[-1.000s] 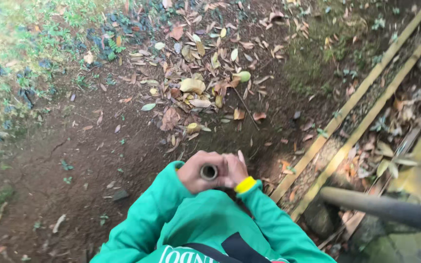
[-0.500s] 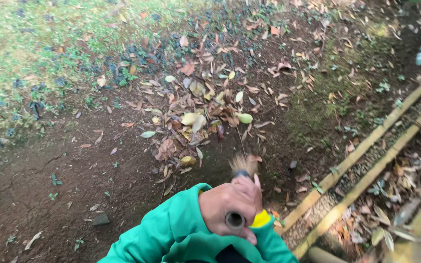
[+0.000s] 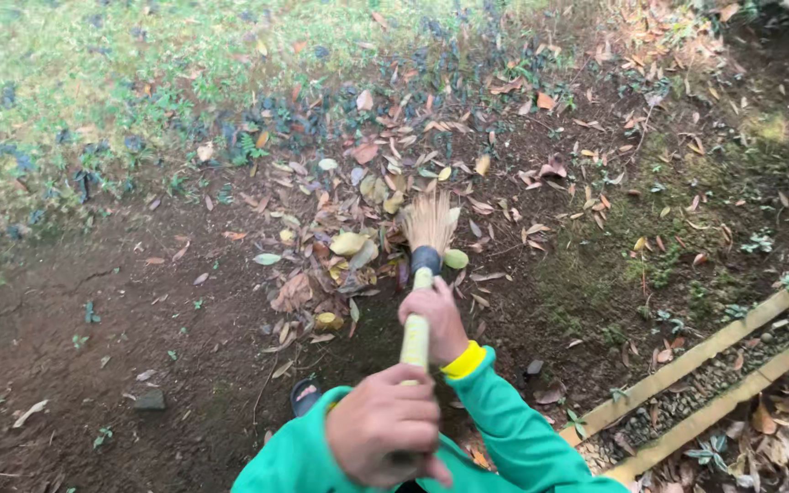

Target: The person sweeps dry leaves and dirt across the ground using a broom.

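While both of my hands are closed around the broom (image 3: 417,315), my left hand (image 3: 385,424) grips the top of the handle close to my chest and my right hand (image 3: 436,319) wraps the yellow-green shaft farther down, just behind the dark collar. One broom, two hands on it. Its straw bristles (image 3: 429,219) fan out on the ground in the middle of the leaf pile (image 3: 367,228), touching the dry leaves. I judge it a light tool with a stiff handle and springy bristles that bend under pressure; the smooth shaft could slip, so a spread two-hand grip like this one suits it. The leaves are too many to count, brown and yellow, light and brittle. Two bamboo poles (image 3: 723,365) lie side by side to my right, well apart from the bristles. One dark sandal toe (image 3: 305,394) shows below.
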